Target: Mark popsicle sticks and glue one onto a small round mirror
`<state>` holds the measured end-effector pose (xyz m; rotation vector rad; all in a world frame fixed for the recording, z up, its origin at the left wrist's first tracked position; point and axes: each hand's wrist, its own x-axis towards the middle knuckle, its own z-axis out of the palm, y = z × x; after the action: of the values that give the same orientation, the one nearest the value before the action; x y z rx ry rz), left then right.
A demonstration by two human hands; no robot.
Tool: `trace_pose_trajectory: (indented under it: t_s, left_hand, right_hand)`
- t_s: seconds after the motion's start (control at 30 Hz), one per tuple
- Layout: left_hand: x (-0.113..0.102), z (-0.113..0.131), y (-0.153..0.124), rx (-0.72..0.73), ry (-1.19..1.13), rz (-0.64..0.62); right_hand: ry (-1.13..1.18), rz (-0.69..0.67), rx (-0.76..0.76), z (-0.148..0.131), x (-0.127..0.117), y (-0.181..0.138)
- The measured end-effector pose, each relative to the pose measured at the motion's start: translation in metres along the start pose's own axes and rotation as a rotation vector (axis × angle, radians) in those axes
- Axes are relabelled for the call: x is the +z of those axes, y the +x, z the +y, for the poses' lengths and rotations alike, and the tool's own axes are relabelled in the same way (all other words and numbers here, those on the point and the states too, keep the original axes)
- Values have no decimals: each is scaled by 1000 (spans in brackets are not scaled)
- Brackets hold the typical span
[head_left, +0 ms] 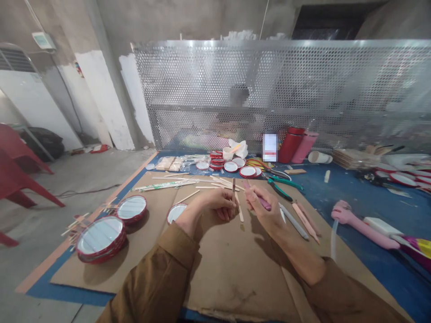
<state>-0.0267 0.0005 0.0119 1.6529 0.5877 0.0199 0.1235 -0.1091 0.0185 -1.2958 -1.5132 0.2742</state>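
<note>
My left hand [218,204] is closed round a thin wooden stick [233,188], which stands upright above a sheet of brown cardboard [222,269]. Close to its right, my right hand [264,206] grips a pink pen-like tool [257,197] that points up and left toward the stick. Another wooden stick [239,211] lies flat between the two hands. A small red-rimmed round mirror [175,211] lies partly hidden behind my left wrist. Both sleeves are brown.
Larger red-rimmed mirrors [101,237] lie at the left of the cardboard, several small ones [232,166] at the back. Green pliers [279,186], loose sticks [175,184], a pink glue gun [360,224] and red and pink bottles [296,144] lie around. A perforated metal screen [269,89] closes the back; red chairs [16,175] stand left.
</note>
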Motion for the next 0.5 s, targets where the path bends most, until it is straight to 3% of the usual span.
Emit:
trace_pose_trajectory:
  t_s: [0.23, 0.5]
  left_hand:
    - [-4, -9, 8, 5, -14, -44]
    - [-6, -12, 10, 18, 7, -54]
  right_hand:
    - [-204, -62, -120, -5, 1, 2]
    - [-147, -128, -145, -13, 5, -1]
